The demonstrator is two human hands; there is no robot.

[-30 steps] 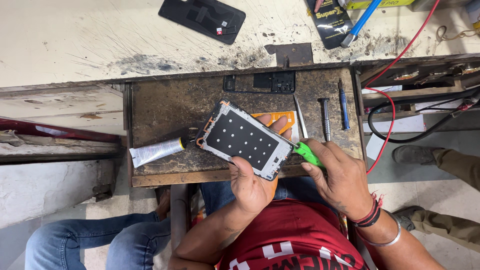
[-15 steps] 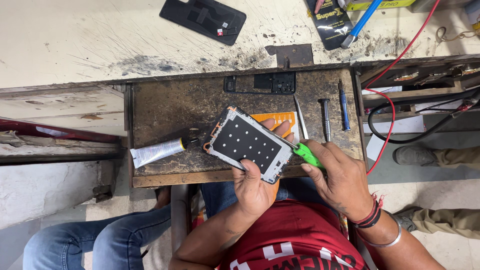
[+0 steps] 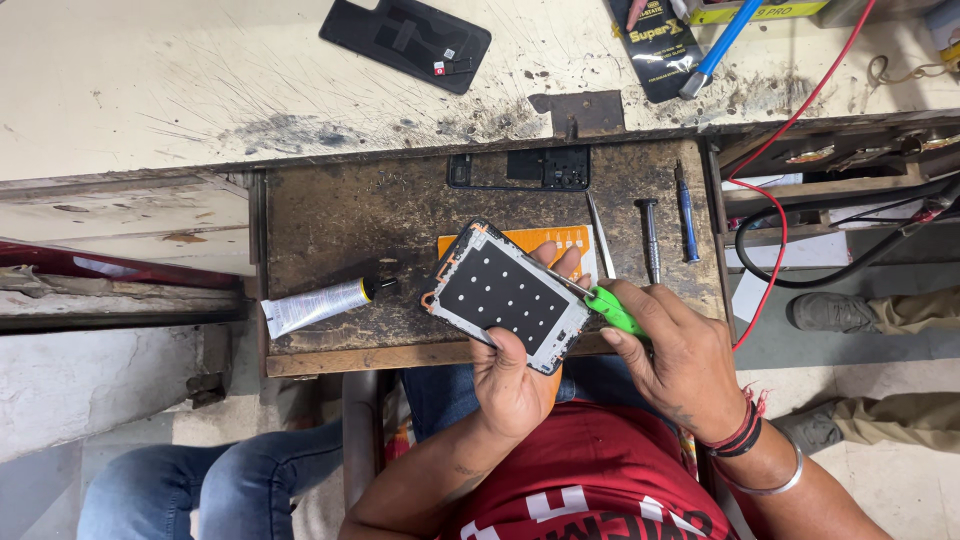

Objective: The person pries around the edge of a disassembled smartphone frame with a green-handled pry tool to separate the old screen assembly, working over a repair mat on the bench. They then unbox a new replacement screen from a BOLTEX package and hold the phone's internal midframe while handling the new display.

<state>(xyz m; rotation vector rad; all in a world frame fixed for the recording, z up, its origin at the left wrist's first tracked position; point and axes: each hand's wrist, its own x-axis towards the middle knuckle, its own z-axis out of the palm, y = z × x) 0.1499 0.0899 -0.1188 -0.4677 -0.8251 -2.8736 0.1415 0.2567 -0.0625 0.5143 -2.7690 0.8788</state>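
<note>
Nearest, the left hand (image 3: 515, 385) clamps the lower edge of a white-framed phone chassis with a black dotted back panel (image 3: 505, 295), holding it just above the front edge of a worn, dark pull-out wooden work board (image 3: 340, 215). The chassis's long axis runs diagonally, from upper left down to lower right. The right hand (image 3: 680, 355) is closed around a green-handled screwdriver (image 3: 610, 308), its metal tip resting on the chassis's right edge. On the board lie a white glue tube with a black cap (image 3: 320, 305), an orange card (image 3: 575, 240) and slim metal tools (image 3: 650, 238). Beyond is a scratched cream benchtop (image 3: 150, 80) carrying a black phone back cover (image 3: 405, 42).
</note>
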